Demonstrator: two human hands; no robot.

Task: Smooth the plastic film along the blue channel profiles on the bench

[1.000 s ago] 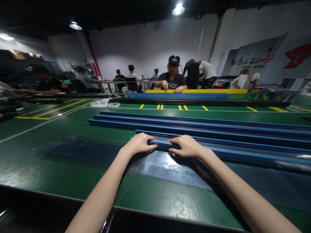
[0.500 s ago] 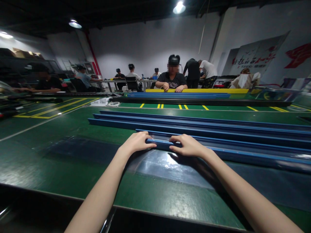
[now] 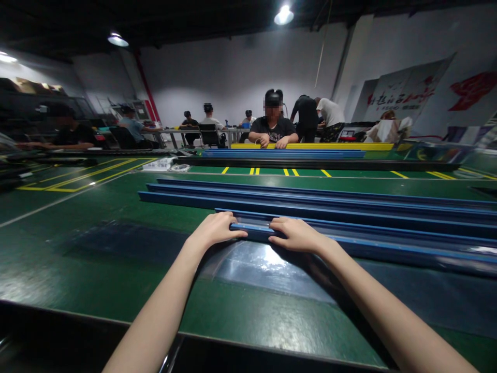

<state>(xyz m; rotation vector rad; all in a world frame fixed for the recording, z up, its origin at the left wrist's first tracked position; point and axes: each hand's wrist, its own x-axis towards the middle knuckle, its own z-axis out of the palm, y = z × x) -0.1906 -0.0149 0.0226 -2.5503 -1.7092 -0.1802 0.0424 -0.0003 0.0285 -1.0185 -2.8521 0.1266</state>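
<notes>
Both my hands grip the near blue channel-shaped profile (image 3: 254, 232), which lies lengthwise and runs off to the right. My left hand (image 3: 213, 229) is closed around its left end, thumb on the near side and fingers over the top. A short way to the right, my right hand (image 3: 298, 234) pinches the same profile, with the thumb low on its near wall. Clear plastic film (image 3: 264, 277) lies under and in front of the profile, shining under the lamps. Just behind sit more blue profiles (image 3: 182, 201), side by side and apart from my hands.
The green table (image 3: 93, 290) has yellow line markings and a near edge below my forearms. Farther back lie a long black profile (image 3: 334, 165) and a yellow profile (image 3: 345, 146), where a co-worker (image 3: 274, 127) sits with hands on it. Other people work behind.
The view has shifted slightly. My right hand's fingers lie a little flatter over the blue profile; both hands keep their hold at nearly the same place.
</notes>
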